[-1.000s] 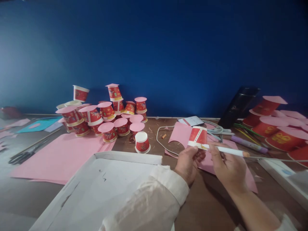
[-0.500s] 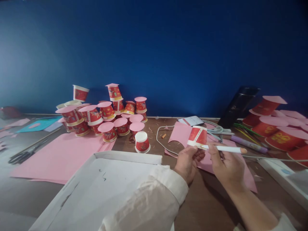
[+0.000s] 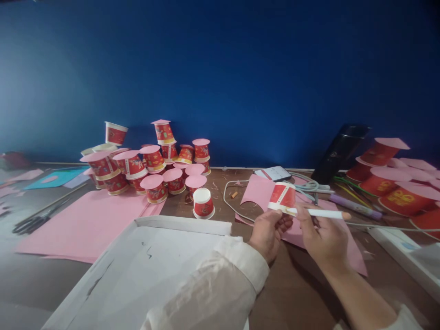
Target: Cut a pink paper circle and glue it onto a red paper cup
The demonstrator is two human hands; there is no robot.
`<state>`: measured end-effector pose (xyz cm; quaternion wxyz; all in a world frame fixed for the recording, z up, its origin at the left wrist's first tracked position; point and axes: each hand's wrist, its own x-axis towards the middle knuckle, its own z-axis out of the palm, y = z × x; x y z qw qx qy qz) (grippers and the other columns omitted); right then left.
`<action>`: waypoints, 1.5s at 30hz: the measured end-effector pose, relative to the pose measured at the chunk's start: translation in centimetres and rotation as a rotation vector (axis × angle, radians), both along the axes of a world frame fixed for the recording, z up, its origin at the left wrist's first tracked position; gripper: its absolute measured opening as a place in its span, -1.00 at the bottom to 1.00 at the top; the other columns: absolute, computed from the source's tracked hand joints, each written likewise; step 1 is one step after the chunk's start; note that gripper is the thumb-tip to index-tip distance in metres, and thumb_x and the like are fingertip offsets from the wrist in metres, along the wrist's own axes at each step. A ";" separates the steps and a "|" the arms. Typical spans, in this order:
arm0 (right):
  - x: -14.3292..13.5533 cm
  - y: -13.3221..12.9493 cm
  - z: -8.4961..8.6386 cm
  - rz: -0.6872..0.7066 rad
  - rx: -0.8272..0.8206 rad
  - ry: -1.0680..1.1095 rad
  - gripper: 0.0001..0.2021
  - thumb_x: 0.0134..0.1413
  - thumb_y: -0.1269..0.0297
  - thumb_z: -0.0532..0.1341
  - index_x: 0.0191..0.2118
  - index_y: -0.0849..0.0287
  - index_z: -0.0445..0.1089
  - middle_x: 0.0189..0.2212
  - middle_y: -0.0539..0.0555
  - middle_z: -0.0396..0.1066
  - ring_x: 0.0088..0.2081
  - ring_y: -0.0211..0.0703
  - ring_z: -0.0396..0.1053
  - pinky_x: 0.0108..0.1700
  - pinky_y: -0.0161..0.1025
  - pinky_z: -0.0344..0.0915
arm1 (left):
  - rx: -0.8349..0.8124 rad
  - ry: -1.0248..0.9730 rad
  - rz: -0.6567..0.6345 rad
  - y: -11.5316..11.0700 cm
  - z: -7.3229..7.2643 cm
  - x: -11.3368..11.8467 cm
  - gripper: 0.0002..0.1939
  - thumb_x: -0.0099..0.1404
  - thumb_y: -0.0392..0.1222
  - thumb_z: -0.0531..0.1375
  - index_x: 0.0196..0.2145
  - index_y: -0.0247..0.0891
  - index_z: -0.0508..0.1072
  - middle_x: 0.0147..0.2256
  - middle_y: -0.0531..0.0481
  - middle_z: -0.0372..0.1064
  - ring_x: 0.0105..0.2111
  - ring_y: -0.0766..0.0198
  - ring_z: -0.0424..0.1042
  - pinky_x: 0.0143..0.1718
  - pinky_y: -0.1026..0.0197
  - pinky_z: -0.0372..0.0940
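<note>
My left hand is closed on the rim of a red and white paper cup, which is tilted above the pink paper. In my right hand is a white pen, its tip against the cup's lower rim. Pink paper with a curved cut-out lies behind and beneath my hands. One red cup with a white base stands upside down to the left.
Stacked cups with pink discs stand at the back left, more red cups at the right. Pink sheets, scissors, a white box, a phone, cables and a black bottle lie around.
The cup in my left hand has turned and tipped slightly. Both hands remain in nearly the same place, with the pen still at the cup's rim.
</note>
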<state>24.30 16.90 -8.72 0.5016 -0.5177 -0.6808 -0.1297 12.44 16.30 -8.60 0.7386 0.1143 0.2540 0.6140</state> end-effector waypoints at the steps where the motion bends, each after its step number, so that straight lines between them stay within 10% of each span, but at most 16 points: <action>1: 0.0 0.0 0.0 -0.010 -0.002 0.010 -0.62 0.25 0.00 0.12 -0.36 0.16 0.52 -0.53 0.12 0.52 -0.47 -0.06 0.46 -0.39 -0.20 0.28 | 0.005 0.001 0.000 0.0 0.0 0.0 -0.88 0.02 -0.31 0.33 -0.44 -0.43 0.53 -0.48 -0.07 0.43 -0.45 0.33 0.40 -0.22 0.23 0.33; 45: 0.1 0.3 -0.2 0.028 0.012 -0.059 -0.62 0.31 0.06 0.07 -0.27 0.22 0.52 -0.37 0.16 0.58 -0.36 -0.07 0.52 -0.34 -0.23 0.30 | 0.069 0.109 -0.012 0.3 -0.7 0.1 -0.59 -0.19 -0.08 0.48 -0.44 -0.43 0.53 -0.48 -0.06 0.42 -0.44 0.34 0.37 -0.24 0.23 0.25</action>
